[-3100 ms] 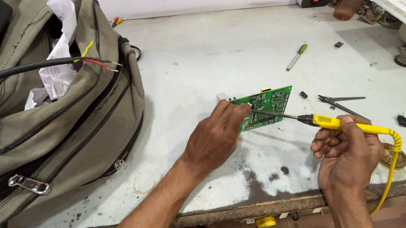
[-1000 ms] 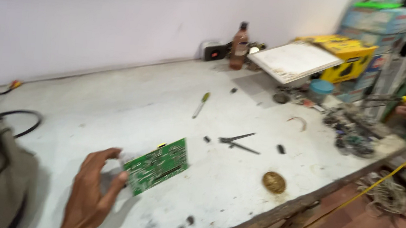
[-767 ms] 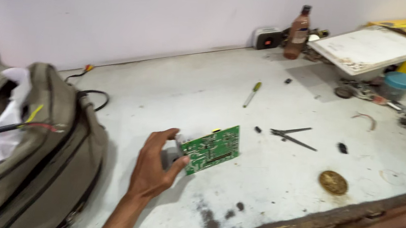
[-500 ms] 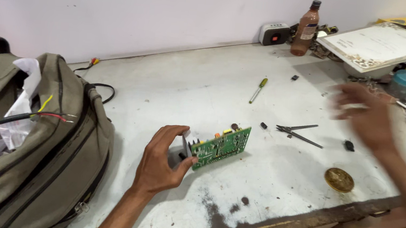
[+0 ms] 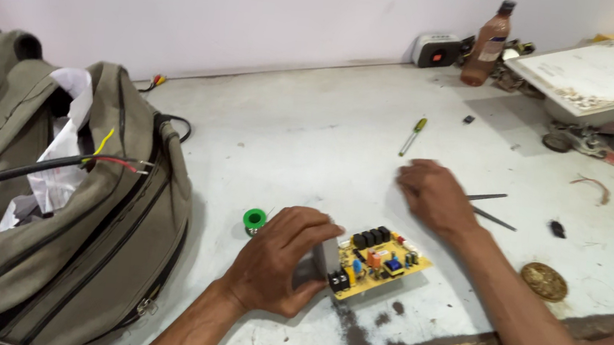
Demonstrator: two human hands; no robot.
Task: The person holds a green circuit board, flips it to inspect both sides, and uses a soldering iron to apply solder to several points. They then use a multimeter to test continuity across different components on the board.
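While my left hand [image 5: 279,267] clamps the circuit board [image 5: 381,264] by its near edge, component side up and tilted on the bench [image 5: 311,128], my right hand [image 5: 434,197] reaches out past it, fingers loosely curled and gripping nothing that I can see. It sits just beside the tweezers [image 5: 489,209], whose dark tips poke out from behind the knuckles; I cannot tell if a finger is touching them. A green solder reel [image 5: 254,219] lies just behind my left thumb.

Risks as I see them: the board is propped on one edge close to the front lip of the bench, so a slack grip could let it tip flat or slide off onto the floor. My right forearm [image 5: 533,322] crosses right next to the raised corner, so a careless pull back might knock it. The bare red and yellow wire ends [image 5: 128,163] sticking out of the olive backpack [image 5: 89,249] are well apart from the board.

Surface is white, scuffed and stained, chipped dark along the front. A screwdriver [image 5: 413,134] lies mid-bench, a brown bottle [image 5: 488,44] near the pale wall [image 5: 225,7], a round brass tin [image 5: 544,281] near the edge, clutter stacked far right
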